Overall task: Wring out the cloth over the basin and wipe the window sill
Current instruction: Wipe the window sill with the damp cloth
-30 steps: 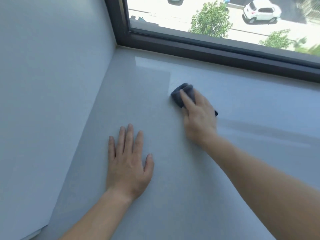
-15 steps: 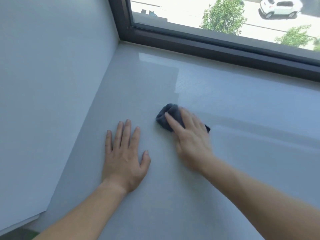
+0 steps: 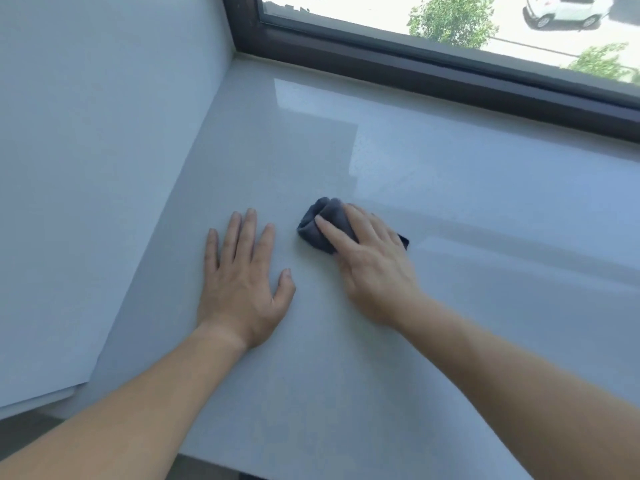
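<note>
while the right hand [image 3: 374, 268] presses down open and flat on the cloth [image 3: 322, 223], the left hand [image 3: 239, 282] lies spread flat just beside it. cloth's bunched up on the sill [image 3: 467, 323], well apart from the window frame [image 3: 415, 72].

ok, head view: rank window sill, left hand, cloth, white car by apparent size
1. window sill
2. left hand
3. cloth and white car: look alike; cloth partly hidden under right hand, car distant and cropped.

Left hand [image 3: 242, 282] flat; right hand [image 3: 375, 271] fingers extended, pressing.
</note>
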A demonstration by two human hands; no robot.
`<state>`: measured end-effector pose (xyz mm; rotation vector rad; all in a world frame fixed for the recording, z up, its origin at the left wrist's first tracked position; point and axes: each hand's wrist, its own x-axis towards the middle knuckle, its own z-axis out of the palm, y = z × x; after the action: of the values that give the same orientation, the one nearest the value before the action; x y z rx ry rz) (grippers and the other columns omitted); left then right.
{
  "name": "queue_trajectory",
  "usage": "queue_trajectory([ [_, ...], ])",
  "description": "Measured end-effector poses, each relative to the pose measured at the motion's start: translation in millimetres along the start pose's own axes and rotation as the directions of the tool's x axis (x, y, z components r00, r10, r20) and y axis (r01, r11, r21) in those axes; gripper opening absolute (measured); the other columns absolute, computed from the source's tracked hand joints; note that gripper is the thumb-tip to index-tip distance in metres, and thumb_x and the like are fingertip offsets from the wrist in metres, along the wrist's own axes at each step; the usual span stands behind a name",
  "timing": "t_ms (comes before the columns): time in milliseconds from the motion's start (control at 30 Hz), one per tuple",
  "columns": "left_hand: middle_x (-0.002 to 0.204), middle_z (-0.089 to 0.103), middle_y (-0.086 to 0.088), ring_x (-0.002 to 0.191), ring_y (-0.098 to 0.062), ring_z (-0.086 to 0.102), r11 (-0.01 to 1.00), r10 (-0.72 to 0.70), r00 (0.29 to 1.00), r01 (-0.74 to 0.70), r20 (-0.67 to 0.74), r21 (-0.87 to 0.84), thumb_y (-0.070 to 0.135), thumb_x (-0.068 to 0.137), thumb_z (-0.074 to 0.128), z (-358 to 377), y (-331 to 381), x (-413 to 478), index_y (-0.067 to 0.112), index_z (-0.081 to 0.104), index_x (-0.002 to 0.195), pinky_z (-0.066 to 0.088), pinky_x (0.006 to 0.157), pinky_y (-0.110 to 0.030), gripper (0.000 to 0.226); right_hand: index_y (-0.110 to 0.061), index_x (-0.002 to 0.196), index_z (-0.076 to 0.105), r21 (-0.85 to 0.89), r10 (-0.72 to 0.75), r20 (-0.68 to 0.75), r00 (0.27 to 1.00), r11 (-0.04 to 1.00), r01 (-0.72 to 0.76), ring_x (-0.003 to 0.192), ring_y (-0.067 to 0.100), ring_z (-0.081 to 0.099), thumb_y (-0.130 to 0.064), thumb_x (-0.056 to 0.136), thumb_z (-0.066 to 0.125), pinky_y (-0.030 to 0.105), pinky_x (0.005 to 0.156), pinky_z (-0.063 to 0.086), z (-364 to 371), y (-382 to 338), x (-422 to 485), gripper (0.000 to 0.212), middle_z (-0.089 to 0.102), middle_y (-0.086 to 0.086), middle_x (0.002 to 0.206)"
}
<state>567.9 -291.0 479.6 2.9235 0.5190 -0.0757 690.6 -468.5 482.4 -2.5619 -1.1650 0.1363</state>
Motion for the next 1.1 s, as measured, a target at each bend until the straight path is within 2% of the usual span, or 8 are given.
queue_trajectory([
  [200, 0.165, 0.010, -0.012, 0.153, -0.025, 0.003, 0.996, 0.004, 0.999, -0.009, -0.050, -0.090, 0.050, 0.088, 0.026, -2.7, 0.7, -3.0, 0.013, 0.022, 0.154, -0.002, 0.122, -0.051, 0.076, -0.038, 0.153, 0.026, 0.094, 0.465, -0.095, 0.880, 0.884, -0.457, 0.144, 0.026, 0.021, -0.022, 0.099, 0.039, 0.042, 0.120, 0.017, -7.3, 14.9, 24.6, 0.058, 0.022, 0.000, 0.159],
  [433, 0.137, 0.047, -0.022, 0.129, -0.043, 0.042, 0.974, -0.035, 0.988, 0.000, -0.151, -0.226, 0.031, 0.083, 0.040, -12.9, -13.1, -27.5, 0.003, 0.053, 0.122, 0.018, 0.118, -0.059, 0.049, -0.036, 0.149, 0.034, -0.021, 0.020, 0.069, 0.997, 1.000, -0.018, 0.136, 0.027, 0.030, -0.030, 0.097, 0.042, 0.039, 0.111, 0.024, -6.1, -16.4, -26.7, 0.053, 0.029, 0.003, 0.156],
  [633, 0.163, 0.022, -0.014, 0.152, -0.031, 0.012, 0.987, 0.109, 0.994, -0.109, -0.007, -0.122, 0.042, 0.093, 0.030, -10.1, -43.6, -99.1, 0.015, 0.039, 0.149, 0.004, 0.123, -0.048, 0.063, -0.038, 0.151, 0.029, 0.088, 0.512, -0.101, 0.853, 0.859, -0.505, 0.141, 0.027, 0.026, -0.025, 0.099, 0.038, 0.038, 0.119, 0.018, -2.1, -27.2, -10.2, 0.055, 0.025, 0.000, 0.158],
  [733, 0.165, 0.015, -0.011, 0.153, -0.027, 0.007, 0.985, 0.142, 0.990, -0.141, 0.003, -0.100, 0.043, 0.095, 0.028, -2.4, -51.7, -103.0, 0.018, 0.032, 0.154, 0.004, 0.123, -0.046, 0.064, -0.035, 0.150, 0.036, 0.019, 0.215, -0.057, 0.975, 0.976, -0.215, 0.141, 0.028, 0.026, -0.027, 0.097, 0.044, 0.041, 0.118, 0.020, 21.1, -83.8, -53.7, 0.054, 0.031, 0.005, 0.156],
  [867, 0.165, 0.015, -0.011, 0.153, -0.025, 0.006, 0.988, 0.139, 0.990, -0.139, -0.001, -0.073, 0.043, 0.094, 0.030, -3.0, -51.1, -102.8, 0.019, 0.031, 0.154, 0.005, 0.123, -0.047, 0.065, -0.035, 0.147, 0.040, 0.018, -0.012, 0.048, 0.999, 1.000, 0.011, 0.141, 0.030, 0.031, -0.022, 0.096, 0.046, 0.043, 0.119, 0.022, 20.7, -80.9, -76.3, 0.052, 0.036, 0.007, 0.154],
  [933, 0.166, 0.011, -0.009, 0.154, -0.023, 0.002, 0.989, 0.135, 0.991, -0.133, 0.013, -0.071, 0.044, 0.093, 0.029, -3.8, -51.0, -103.5, 0.021, 0.028, 0.155, 0.003, 0.124, -0.045, 0.066, -0.037, 0.145, 0.042, 0.000, 0.175, -0.050, 0.983, 0.985, -0.175, 0.133, 0.033, 0.039, -0.023, 0.092, 0.046, 0.044, 0.113, 0.031, 11.6, -54.5, -56.5, 0.055, 0.039, 0.005, 0.151],
  [1033, 0.166, 0.009, -0.007, 0.154, -0.022, -0.001, 0.989, 0.124, 0.992, -0.123, 0.011, -0.080, 0.046, 0.094, 0.028, -5.2, -50.5, -103.0, 0.023, 0.026, 0.155, 0.001, 0.124, -0.044, 0.066, -0.039, 0.151, 0.032, 0.122, 0.561, -0.123, 0.819, 0.827, -0.548, 0.143, 0.026, 0.026, -0.026, 0.098, 0.040, 0.038, 0.119, 0.019, -1.2, -36.4, -34.4, 0.055, 0.025, -0.002, 0.159],
  [1100, 0.166, 0.012, -0.009, 0.154, -0.023, 0.002, 0.987, 0.127, 0.992, -0.127, -0.002, -0.096, 0.045, 0.094, 0.029, -5.0, -50.2, -103.2, 0.021, 0.030, 0.154, 0.003, 0.124, -0.045, 0.065, -0.038, 0.151, 0.031, 0.103, 0.545, -0.114, 0.831, 0.838, -0.536, 0.142, 0.026, 0.026, -0.023, 0.099, 0.043, 0.038, 0.118, 0.018, 6.4, -65.2, -44.2, 0.056, 0.023, -0.001, 0.160],
])
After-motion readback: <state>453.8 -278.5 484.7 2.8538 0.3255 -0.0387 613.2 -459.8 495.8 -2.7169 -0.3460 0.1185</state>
